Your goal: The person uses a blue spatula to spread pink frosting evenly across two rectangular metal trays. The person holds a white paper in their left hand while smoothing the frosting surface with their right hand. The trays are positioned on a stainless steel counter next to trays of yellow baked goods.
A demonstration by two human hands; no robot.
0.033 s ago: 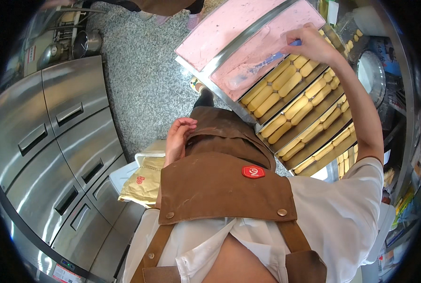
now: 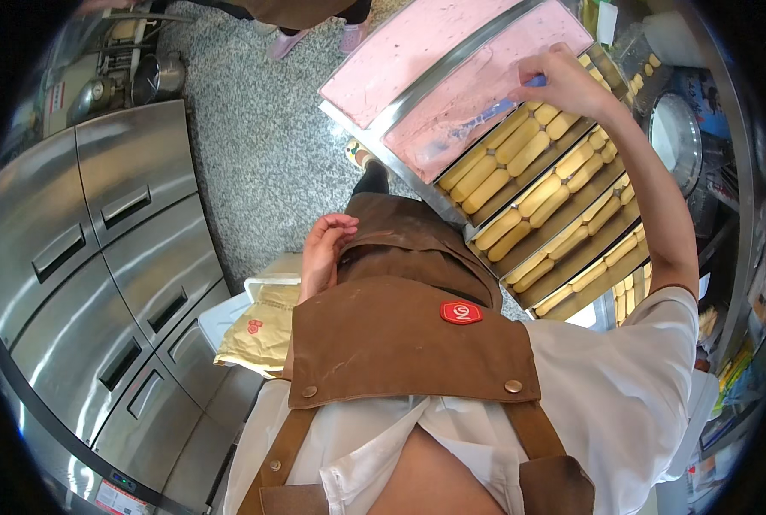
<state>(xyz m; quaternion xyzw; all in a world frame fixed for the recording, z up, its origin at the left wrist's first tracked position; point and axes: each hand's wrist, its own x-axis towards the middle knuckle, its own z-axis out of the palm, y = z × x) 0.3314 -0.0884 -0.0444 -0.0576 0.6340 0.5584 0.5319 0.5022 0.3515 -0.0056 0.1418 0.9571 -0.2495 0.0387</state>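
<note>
My right hand (image 2: pixel 561 81) is closed on the blue handle of a spatula (image 2: pixel 490 110). Its blade, blurred and smeared, rests on pink cream (image 2: pixel 452 94) that fills a long rectangular metal tray. Beyond a metal rim, a second long tray holds smoother pink cream (image 2: pixel 400 60). Nearer to me, rows of ladyfinger biscuits (image 2: pixel 527 153) lie in long metal trays, right beside the cream. My left hand (image 2: pixel 321 249) hangs by my brown apron (image 2: pixel 409 343), fingers loosely bent, with nothing visible in it.
Steel drawers (image 2: pixel 130 202) line the left side. Beside my left forearm is a gold bag (image 2: pixel 259 330) in a pale bin. A round metal bowl (image 2: pixel 675 142) stands right of my right arm. Another person's feet (image 2: pixel 353 36) show at the top.
The spatula blade has shifted slightly over the pink cream. At the top, the other person's feet have come further into view. My left hand stays where it was.
</note>
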